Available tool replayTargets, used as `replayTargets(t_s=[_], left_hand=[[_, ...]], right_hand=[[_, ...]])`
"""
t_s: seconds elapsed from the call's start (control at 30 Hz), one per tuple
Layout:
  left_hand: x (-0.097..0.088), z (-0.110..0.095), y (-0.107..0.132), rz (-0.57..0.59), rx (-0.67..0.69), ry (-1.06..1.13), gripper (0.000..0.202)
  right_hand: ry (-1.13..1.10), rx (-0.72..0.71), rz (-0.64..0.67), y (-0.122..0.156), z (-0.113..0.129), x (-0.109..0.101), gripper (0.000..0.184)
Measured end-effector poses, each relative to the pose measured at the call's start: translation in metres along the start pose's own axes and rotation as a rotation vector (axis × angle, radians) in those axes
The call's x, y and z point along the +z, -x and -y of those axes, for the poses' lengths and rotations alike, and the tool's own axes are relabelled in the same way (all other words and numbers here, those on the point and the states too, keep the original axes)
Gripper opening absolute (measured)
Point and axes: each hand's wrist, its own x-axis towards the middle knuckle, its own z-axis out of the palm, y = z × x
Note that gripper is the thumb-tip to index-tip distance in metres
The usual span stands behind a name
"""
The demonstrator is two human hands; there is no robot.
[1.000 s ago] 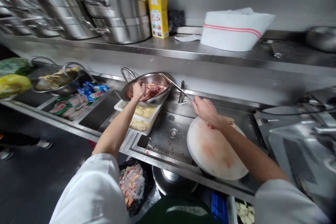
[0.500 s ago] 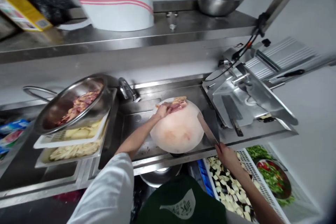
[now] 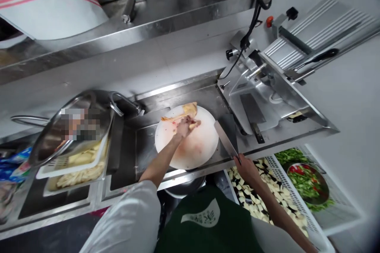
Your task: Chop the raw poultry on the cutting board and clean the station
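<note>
A round white cutting board with reddish stains rests over a steel sink. My left hand is closed on a piece of raw chicken at the board's far side. My right hand grips the handle of a cleaver, whose blade points up along the board's right edge, clear of the meat.
Left of the sink a steel bowl of meat sits tilted on white trays of pale cut food. A meat slicer stands at the right. Below lie white crates of diced vegetables and greens. A steel shelf runs above.
The view has swung right and down. My left hand went from the bowl to the chicken on the board and drew it nearer. My right hand pulled the cleaver back to the board's right.
</note>
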Motion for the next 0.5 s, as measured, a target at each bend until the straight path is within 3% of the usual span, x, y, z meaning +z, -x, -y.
replayTargets(t_s=[0.1, 0.2, 0.33, 0.4, 0.5], left_hand=[[0.012, -0.007, 0.033, -0.033, 0.025, 0.126, 0.023], [0.004, -0.007, 0.051, -0.152, -0.053, 0.405, 0.018], [-0.016, 0.000, 0.069, -0.306, -0.251, 1.097, 0.053], [-0.019, 0.006, 0.081, -0.273, -0.351, 1.311, 0.064], [-0.015, 0.020, 0.098, -0.197, -0.582, 1.310, 0.065]], right_hand=[[0.034, -0.019, 0.014, -0.015, 0.008, -0.003, 0.023], [0.047, -0.052, 0.035, -0.026, 0.018, -0.006, 0.025], [0.045, -0.099, 0.082, -0.039, 0.032, -0.006, 0.027], [0.041, -0.125, 0.098, -0.045, 0.041, -0.005, 0.028], [0.053, -0.172, 0.130, -0.054, 0.054, -0.005, 0.029]])
